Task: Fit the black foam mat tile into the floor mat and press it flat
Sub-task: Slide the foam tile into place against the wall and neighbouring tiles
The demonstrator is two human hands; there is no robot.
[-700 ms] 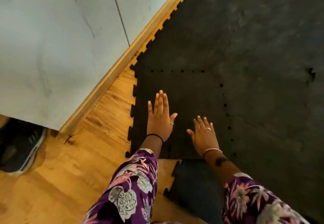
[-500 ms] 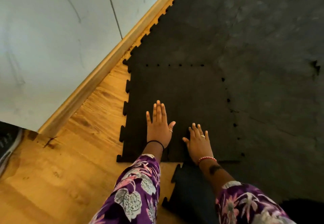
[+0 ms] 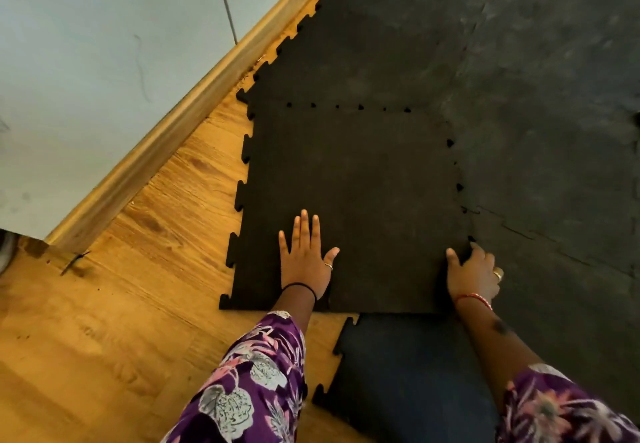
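Black foam tile (image 3: pixel 353 207) laid into the floor mat (image 3: pixel 519 96), seams gapped (not yet flush). Left hand (image 3: pixel 306 259) presses flat, fingers spread; right hand (image 3: pixel 472 274) curls over the tile's near-right corner. Pressing remains.

The left hand (image 3: pixel 306 262) is lying flat, palm down, fingers spread and pointing away from the body. The right hand (image 3: pixel 472 276) is resting palm down with fingers curled, thumb out to the left.
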